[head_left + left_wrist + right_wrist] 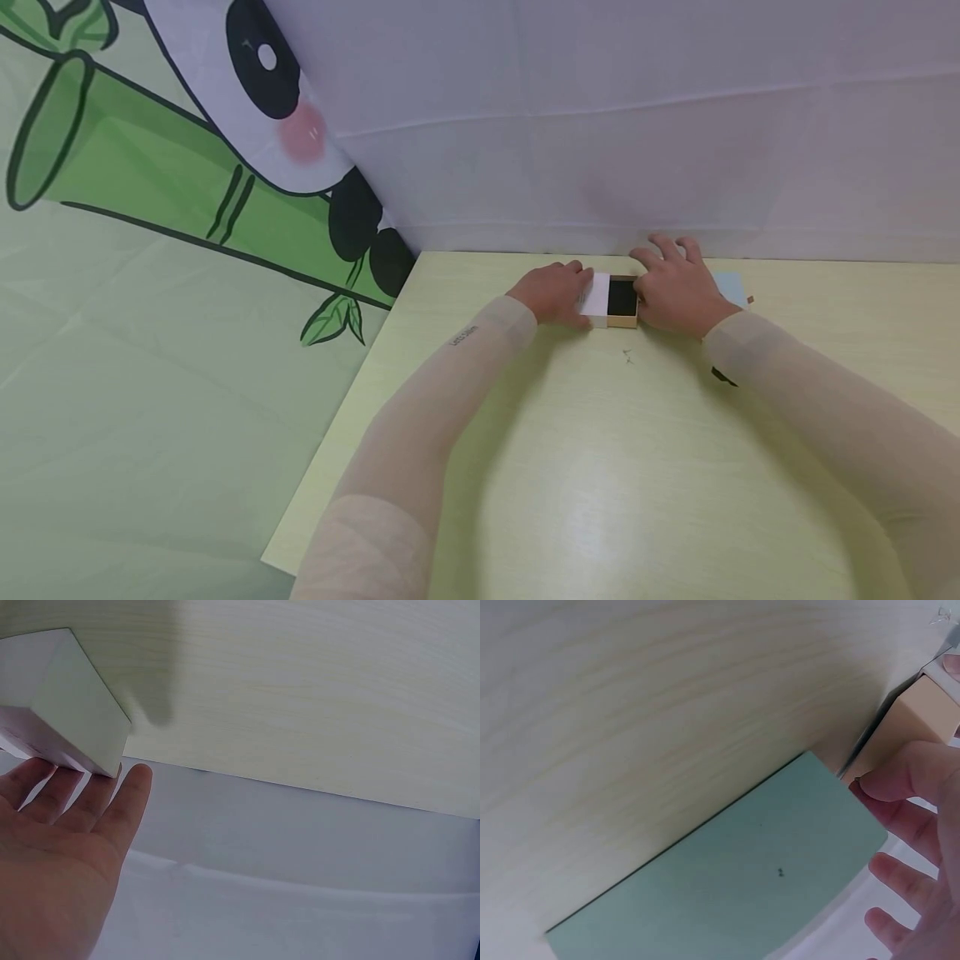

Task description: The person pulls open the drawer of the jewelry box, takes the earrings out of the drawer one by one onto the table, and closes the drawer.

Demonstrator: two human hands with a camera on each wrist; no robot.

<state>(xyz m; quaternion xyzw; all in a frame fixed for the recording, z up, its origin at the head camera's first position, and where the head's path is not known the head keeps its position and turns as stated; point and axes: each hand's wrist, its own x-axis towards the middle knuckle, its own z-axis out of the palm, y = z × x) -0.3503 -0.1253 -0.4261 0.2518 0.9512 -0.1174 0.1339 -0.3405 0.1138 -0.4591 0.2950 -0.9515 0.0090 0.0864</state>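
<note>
A small white box (597, 292) lies near the far edge of the table, with its tan drawer (622, 322) pulled partway out to the right. The drawer's inside shows black. My left hand (553, 293) grips the white sleeve of the box at its left end, thumb on the near side and fingers on the far side. In the left wrist view, the fingers of that hand (67, 855) lie along the box's far side (82, 705). At the drawer's right end, my right hand (678, 292) pinches it between thumb and index finger, other fingers spread.
A pale blue-green flat piece (720, 862) lies on the table, partly behind my right hand. A small, dark-lined scrap (627, 357) sits in front of the box. A printed cloth (600, 150) rises behind the table's far edge.
</note>
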